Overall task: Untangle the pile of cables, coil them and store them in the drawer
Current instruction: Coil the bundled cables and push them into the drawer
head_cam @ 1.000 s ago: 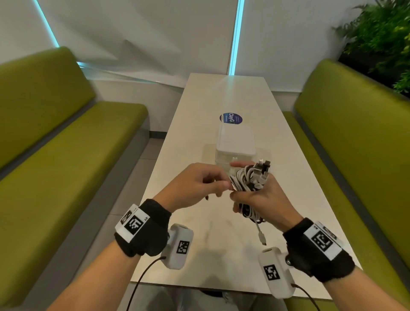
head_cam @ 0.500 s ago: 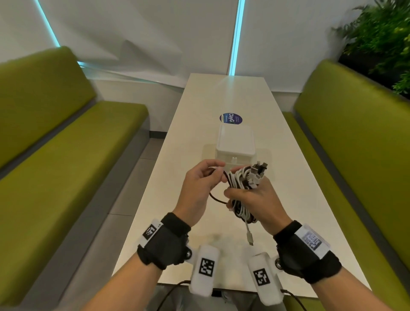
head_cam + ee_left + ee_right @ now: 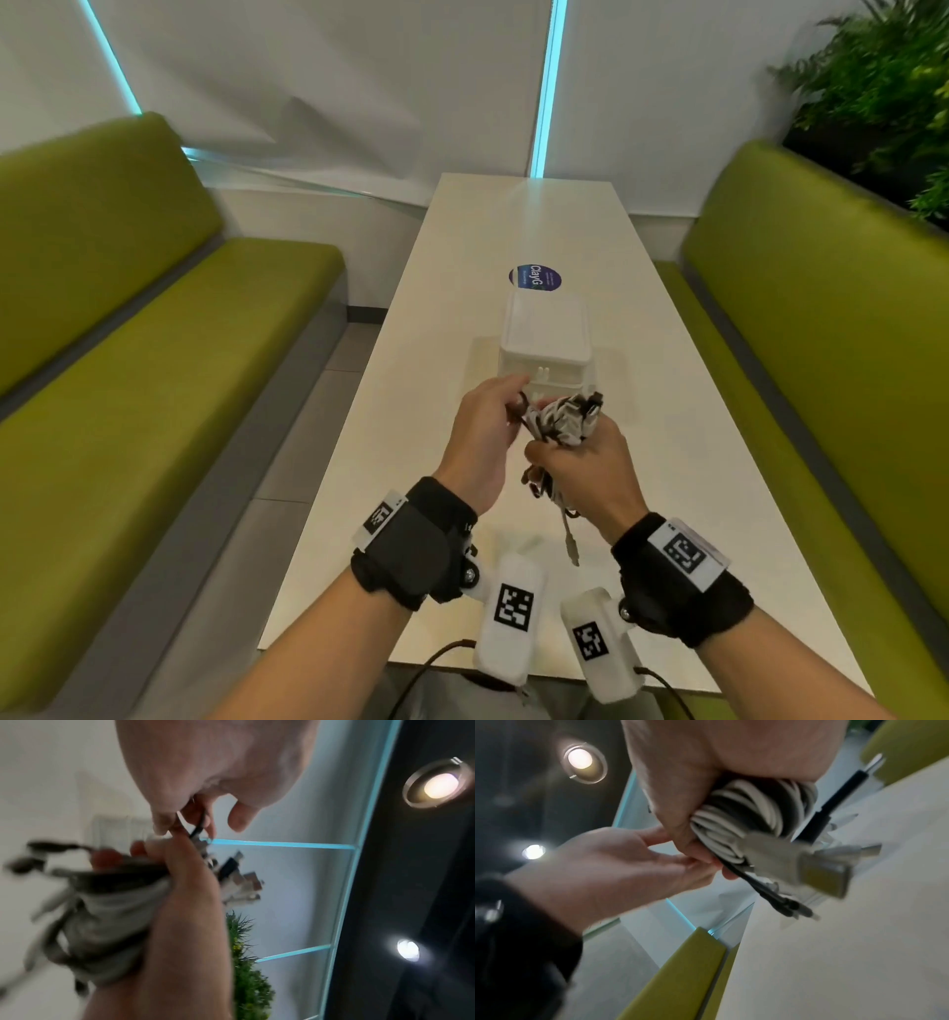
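Above one table (image 3: 447, 288), two hands grip one cable bundle (image 3: 562, 424).

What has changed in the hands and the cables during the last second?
The left hand rose beside the cable bundle and now pinches a black cable. The right hand still grips the bundle. The drawer box stayed closed on the table.

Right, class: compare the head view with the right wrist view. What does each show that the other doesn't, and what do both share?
Head view only: the white drawer box and the round sticker.
Right wrist view only: ceiling lights.
Both: the right hand gripping the cable bundle while the left hand pinches a black cable, over the table.
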The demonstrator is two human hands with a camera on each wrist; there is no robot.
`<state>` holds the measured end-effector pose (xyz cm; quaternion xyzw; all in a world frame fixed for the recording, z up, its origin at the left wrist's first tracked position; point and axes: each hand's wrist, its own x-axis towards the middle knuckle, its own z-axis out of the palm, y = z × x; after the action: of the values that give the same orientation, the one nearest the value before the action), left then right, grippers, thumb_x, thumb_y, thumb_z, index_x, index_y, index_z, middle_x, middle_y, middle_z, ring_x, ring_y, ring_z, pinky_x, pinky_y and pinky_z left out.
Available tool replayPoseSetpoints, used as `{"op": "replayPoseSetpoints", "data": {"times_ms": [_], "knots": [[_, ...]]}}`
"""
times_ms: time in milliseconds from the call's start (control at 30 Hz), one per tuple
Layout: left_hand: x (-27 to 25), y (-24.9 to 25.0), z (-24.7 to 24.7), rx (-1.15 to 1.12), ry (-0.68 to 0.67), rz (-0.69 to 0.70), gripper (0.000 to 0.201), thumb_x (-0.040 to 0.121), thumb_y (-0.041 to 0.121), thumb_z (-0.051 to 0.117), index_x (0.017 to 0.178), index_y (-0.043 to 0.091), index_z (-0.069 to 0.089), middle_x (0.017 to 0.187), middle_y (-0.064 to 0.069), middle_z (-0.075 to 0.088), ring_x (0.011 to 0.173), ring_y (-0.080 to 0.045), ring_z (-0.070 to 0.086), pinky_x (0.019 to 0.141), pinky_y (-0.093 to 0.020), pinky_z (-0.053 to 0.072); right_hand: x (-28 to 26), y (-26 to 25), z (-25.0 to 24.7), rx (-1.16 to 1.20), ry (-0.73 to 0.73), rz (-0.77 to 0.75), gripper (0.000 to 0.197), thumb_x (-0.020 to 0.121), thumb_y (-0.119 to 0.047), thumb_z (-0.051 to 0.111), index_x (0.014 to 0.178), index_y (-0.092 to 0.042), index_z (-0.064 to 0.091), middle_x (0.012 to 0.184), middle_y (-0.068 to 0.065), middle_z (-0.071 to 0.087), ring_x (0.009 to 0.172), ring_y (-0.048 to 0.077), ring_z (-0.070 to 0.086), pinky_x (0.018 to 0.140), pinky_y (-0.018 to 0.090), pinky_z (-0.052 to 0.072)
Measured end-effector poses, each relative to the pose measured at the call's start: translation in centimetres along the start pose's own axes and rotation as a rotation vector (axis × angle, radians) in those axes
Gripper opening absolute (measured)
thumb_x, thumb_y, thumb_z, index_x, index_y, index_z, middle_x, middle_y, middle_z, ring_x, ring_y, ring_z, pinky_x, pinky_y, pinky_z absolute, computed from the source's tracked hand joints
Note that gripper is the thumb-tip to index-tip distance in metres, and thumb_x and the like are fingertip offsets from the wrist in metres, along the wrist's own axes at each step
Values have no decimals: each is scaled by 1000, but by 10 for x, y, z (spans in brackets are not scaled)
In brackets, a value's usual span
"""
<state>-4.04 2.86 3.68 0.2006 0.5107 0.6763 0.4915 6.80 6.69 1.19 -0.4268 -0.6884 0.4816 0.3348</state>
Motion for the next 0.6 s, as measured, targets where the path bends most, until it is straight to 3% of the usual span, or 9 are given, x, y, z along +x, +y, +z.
{"op": "replayPoseSetpoints", "data": {"times_ms": [100, 167, 233, 300, 367, 433, 500, 533, 600], "knots": [[6, -4, -9, 260, -61, 71, 22, 98, 12, 51, 113, 12, 67, 108, -1, 67, 99, -14, 62, 93, -31, 49, 9, 1, -8, 82, -7, 43, 17, 71, 1, 66, 79, -14, 69, 69, 16, 69, 65, 35, 66, 59, 46, 56], [7, -12, -16, 342, -97, 100, 26, 99, 16, 53, 121, 14, 65, 124, -5, 63, 112, -17, 62, 97, -33, 51, 14, 4, -12, 127, -29, 71, 20, 73, 3, 67, 80, -15, 70, 72, 15, 68, 64, 27, 64, 62, 41, 55], [9, -21, -19, 438, -147, 160, 34, 99, 21, 55, 133, 21, 58, 130, 2, 61, 118, -12, 59, 101, -31, 48, 20, 12, -14, 151, -58, 124, 18, 71, -2, 69, 83, -15, 71, 73, 12, 68, 66, 22, 62, 66, 45, 55], [10, -26, -17, 445, -225, 168, 55, 98, 25, 57, 148, 30, 35, 140, 11, 53, 126, -4, 51, 104, -24, 42, 24, 20, -14, 178, -74, 170, 18, 69, -8, 70, 86, -12, 70, 79, 13, 70, 70, 25, 63, 73, 52, 55], [15, -36, -17, 396, -317, 94, 84, 92, 42, 60, 153, 37, 3, 151, 13, 39, 135, -1, 40, 110, -26, 36, 26, 25, -12, 252, -57, 215, 10, 72, -7, 70, 83, -7, 68, 77, 12, 68, 73, 25, 63, 74, 52, 55], [20, -49, -18, 510, -401, 40, 105, 78, 68, 62, 153, 37, -5, 156, 11, 32, 140, -3, 33, 116, -34, 31, 29, 25, -11, 305, -50, 235, 4, 75, 0, 67, 79, -3, 67, 72, 12, 67, 73, 28, 65, 70, 44, 54], [23, -61, -20, 613, -475, -15, 120, 68, 81, 59, 154, 32, -10, 155, 11, 33, 139, 0, 35, 116, -36, 32, 32, 27, -10, 310, -42, 227, 3, 74, 1, 67, 76, -1, 66, 70, 15, 65, 71, 29, 66, 69, 41, 55], [24, -65, -21, 640, -501, -23, 123, 69, 78, 61, 152, 32, -17, 156, 11, 32, 138, 1, 35, 116, -35, 33, 33, 29, -9, 313, -29, 216, 4, 74, 0, 68, 74, -3, 66, 69, 14, 65, 70, 27, 66, 70, 40, 56], [26, -68, -21, 645, -532, -15, 128, 76, 57, 72, 144, 34, -33, 158, 9, 27, 139, 2, 32, 115, -31, 33, 37, 34, -5, 331, -3, 187, 8, 75, 1, 67, 72, -6, 64, 68, 12, 64, 68, 25, 65, 70, 39, 56]]}}
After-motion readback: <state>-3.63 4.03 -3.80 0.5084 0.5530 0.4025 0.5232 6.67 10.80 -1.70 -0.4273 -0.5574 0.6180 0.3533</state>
